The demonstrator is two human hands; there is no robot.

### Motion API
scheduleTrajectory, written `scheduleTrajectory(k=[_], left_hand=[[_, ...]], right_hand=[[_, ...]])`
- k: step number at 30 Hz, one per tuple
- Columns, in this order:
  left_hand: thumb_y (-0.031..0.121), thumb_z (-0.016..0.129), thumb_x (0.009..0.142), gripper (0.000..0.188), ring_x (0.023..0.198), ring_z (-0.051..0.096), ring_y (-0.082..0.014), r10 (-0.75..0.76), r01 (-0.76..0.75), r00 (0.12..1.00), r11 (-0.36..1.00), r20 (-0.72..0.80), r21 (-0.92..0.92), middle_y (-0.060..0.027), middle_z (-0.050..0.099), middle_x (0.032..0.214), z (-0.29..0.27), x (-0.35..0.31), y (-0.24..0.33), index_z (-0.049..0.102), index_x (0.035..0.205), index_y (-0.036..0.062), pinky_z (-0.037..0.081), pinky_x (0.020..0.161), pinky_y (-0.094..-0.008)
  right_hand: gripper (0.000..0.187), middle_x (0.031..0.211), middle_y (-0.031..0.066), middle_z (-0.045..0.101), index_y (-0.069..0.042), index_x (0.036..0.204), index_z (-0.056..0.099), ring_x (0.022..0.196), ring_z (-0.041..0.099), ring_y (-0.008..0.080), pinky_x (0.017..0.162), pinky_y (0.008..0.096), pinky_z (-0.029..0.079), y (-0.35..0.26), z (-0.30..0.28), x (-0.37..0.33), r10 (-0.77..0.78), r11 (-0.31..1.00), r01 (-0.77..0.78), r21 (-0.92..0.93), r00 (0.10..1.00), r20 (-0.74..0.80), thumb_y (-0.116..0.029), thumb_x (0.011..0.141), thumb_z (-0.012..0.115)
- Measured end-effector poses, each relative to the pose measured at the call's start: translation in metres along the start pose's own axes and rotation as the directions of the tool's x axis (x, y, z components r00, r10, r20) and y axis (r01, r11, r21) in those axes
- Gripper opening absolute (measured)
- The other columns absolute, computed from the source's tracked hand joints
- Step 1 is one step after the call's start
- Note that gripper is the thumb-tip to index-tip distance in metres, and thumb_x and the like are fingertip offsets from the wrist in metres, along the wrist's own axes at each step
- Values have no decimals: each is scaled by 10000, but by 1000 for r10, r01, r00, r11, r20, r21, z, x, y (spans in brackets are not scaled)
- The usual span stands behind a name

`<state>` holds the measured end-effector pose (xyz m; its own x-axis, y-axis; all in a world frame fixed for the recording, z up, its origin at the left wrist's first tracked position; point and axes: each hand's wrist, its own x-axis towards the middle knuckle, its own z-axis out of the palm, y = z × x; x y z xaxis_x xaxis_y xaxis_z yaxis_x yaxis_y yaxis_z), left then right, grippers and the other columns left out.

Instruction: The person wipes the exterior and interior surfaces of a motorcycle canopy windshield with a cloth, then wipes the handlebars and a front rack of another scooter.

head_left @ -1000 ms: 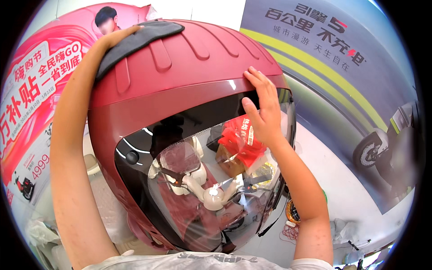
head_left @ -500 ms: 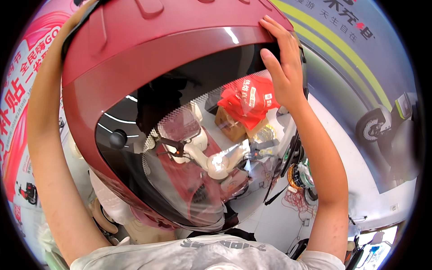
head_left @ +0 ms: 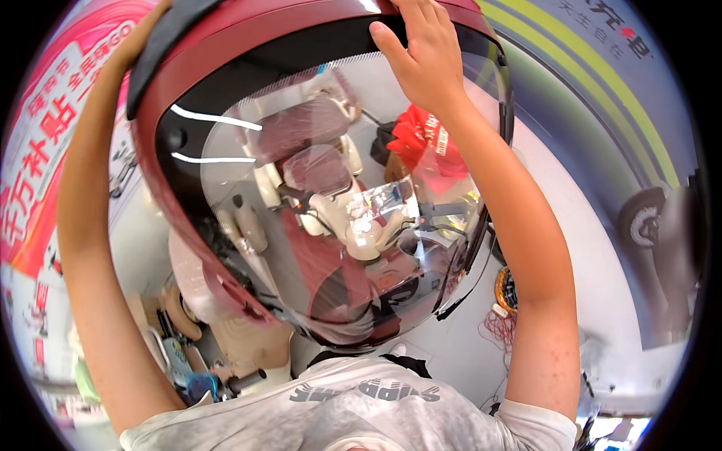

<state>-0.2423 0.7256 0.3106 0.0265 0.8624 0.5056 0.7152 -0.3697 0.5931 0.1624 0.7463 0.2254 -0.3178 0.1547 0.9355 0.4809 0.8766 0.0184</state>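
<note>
The right hand (head_left: 429,56) is spread flat at the top of the windshield (head_left: 218,71), its back toward the viewer. Its fingers are extended and lie close together, reaching up over the front edge of the dark red roof (head_left: 278,19); the tips run into the upper border of the view. The thumb stands well away from the fingers, its tip over the black border of the windshield. This hand clasps nothing; whether its palm presses on the glass cannot be told.

The left hand (head_left: 145,28) is at the upper left, only partly in view. Its fingers are hidden or cut off, so how far they are bent, and whether they grip, cannot be told. A dark gray cloth (head_left: 154,56) lies right beside it, along the left edge of the roof, running down below the hand toward the side of the windshield. The cloth is well apart from the right hand.

The roof and windshield stand between the two raised arms. Through the glass show a red seat (head_left: 304,131), cream handlebars (head_left: 363,239) and, below the right hand, a red bag (head_left: 421,143). A tangle of red wire (head_left: 496,328) lies on the floor, left of the right forearm.
</note>
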Motion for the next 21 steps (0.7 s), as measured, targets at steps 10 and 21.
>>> scheduleTrajectory(k=[10,21], left_hand=[[407,536,1018,680,1481,353,-356,141,118,893,843,-427,524,-249,380,1581,75,-143,50,379,1543,2,263,1221,-403],[316,638,931,790,1498,209,-524,168,255,745,823,-646,507,-321,187,1638,227,-342,60,308,1574,-2,199,1220,-542]], right_hand=[[476,1398,172,558,-37,1338,565,1329,478,365,1122,478,357,12,12,-4,-9,993,-2,-119,996,-93,-317,954,570],[475,1414,163,554,-52,1366,554,1349,471,362,1137,468,352,9,22,-1,-8,997,1,-74,995,-95,-301,962,573]])
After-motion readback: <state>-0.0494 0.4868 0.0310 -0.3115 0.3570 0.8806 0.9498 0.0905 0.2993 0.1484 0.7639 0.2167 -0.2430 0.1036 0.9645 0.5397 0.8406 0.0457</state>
